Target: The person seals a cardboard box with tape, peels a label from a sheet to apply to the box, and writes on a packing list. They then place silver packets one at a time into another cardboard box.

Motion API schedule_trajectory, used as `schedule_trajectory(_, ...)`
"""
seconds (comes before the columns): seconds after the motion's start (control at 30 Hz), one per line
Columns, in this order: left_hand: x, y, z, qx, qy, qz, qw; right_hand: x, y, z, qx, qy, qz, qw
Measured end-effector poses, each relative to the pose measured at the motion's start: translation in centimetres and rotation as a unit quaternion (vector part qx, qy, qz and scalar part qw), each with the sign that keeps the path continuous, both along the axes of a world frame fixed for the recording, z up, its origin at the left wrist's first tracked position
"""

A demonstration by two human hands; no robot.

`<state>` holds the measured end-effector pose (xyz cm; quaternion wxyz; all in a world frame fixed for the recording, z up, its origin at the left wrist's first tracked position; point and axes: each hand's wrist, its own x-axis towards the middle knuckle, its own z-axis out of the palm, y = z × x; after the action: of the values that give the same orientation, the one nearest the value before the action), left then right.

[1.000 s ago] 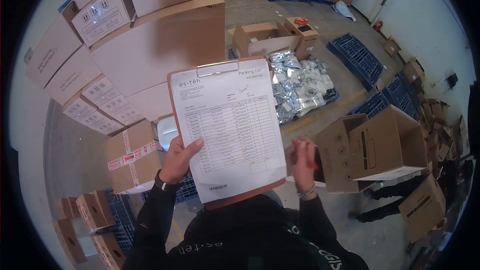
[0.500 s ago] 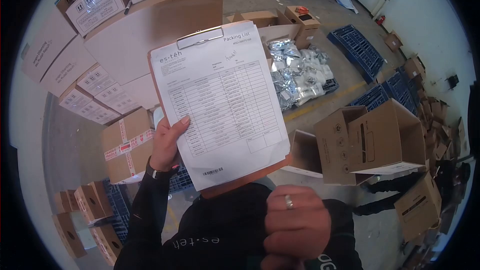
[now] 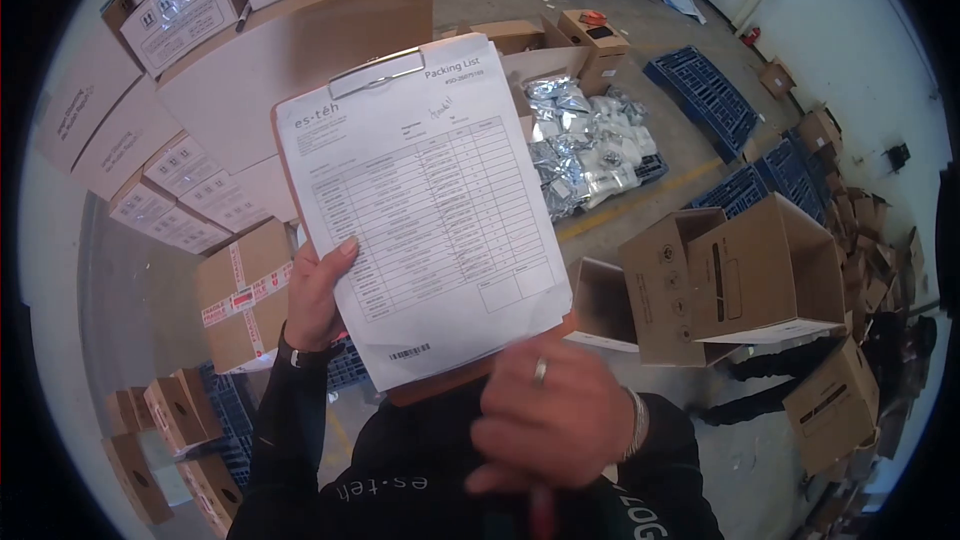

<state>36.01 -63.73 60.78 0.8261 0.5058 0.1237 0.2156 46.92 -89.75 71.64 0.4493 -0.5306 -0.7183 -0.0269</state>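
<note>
My left hand (image 3: 322, 290) grips the left edge of a brown clipboard (image 3: 440, 387), thumb on top of the paper. Under the clipboard's metal clip lies a printed packing list (image 3: 430, 210) with a table, a barcode and a handwritten word near the top. Close in front of my body, my right hand (image 3: 555, 410) has its fingers curled, with a ring on one finger. It overlaps the clipboard's lower right corner in view; whether it touches cannot be told. A blurred reddish thing (image 3: 541, 515) shows just below it, perhaps held.
Stacked cartons (image 3: 300, 60) rise at the left, above a taped carton (image 3: 245, 290). Silver and white pouches (image 3: 590, 145) lie piled ahead. Open cartons (image 3: 740, 285) stand at the right, near blue pallets (image 3: 700, 100). A person's dark-clothed legs (image 3: 770, 390) show at the right.
My right hand has moved left and up toward the clipboard's lower edge, and its wrist now shows. The reddish thing has come into view below it. The clipboard has shifted slightly left in view.
</note>
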Motion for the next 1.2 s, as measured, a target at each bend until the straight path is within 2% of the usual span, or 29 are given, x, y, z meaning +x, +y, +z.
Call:
schedule_trajectory(0.1,-0.3,-0.3,0.3,-0.008,0.002,0.007,1.000,2.8,-1.5,-2.2,-0.005,0.135,-0.074,0.988)
schedule_trajectory(0.2,-0.6,-0.6,0.3,-0.003,-0.004,0.012,1.000,3.6,-2.0,-5.3,0.060,0.361,-0.108,0.924)
schedule_trajectory(0.27,-1.0,-0.6,0.3,-0.006,0.006,0.008,1.000,4.0,-1.9,-6.7,0.095,0.421,-0.119,0.894)
schedule_trajectory(0.33,-1.2,-0.6,0.4,-0.005,0.012,0.013,1.000,4.5,-1.7,-7.1,0.085,0.370,-0.151,0.913)
schedule_trajectory(0.43,-1.3,-0.8,0.7,-0.003,0.018,0.034,0.999,3.3,-0.3,-6.8,0.112,0.395,-0.222,0.884)
schedule_trajectory(0.63,-1.6,-0.9,0.8,-0.005,0.024,0.037,0.999,4.7,-0.7,-7.4,0.064,0.332,-0.215,0.916)
schedule_trajectory(0.73,-1.9,-1.2,1.0,-0.013,0.026,0.034,0.999,5.9,-1.6,-7.9,0.074,0.258,-0.142,0.953)
schedule_trajectory(0.83,-2.2,-2.0,1.0,-0.013,0.033,0.046,0.998,4.6,-1.0,-8.2,0.080,0.403,-0.140,0.901)
schedule_trajectory(0.93,-2.7,-2.2,0.8,-0.017,0.037,0.043,0.998,4.4,0.6,-7.3,0.081,0.335,-0.173,0.923)
schedule_trajectory(1.03,-3.2,-2.2,0.6,-0.033,0.030,0.028,0.999,5.2,0.1,-9.1,0.087,0.273,-0.182,0.941)
schedule_trajectory(1.2,-3.4,-2.4,0.3,-0.033,0.021,0.043,0.998,4.8,0.7,-9.4,0.072,0.269,-0.255,0.926)
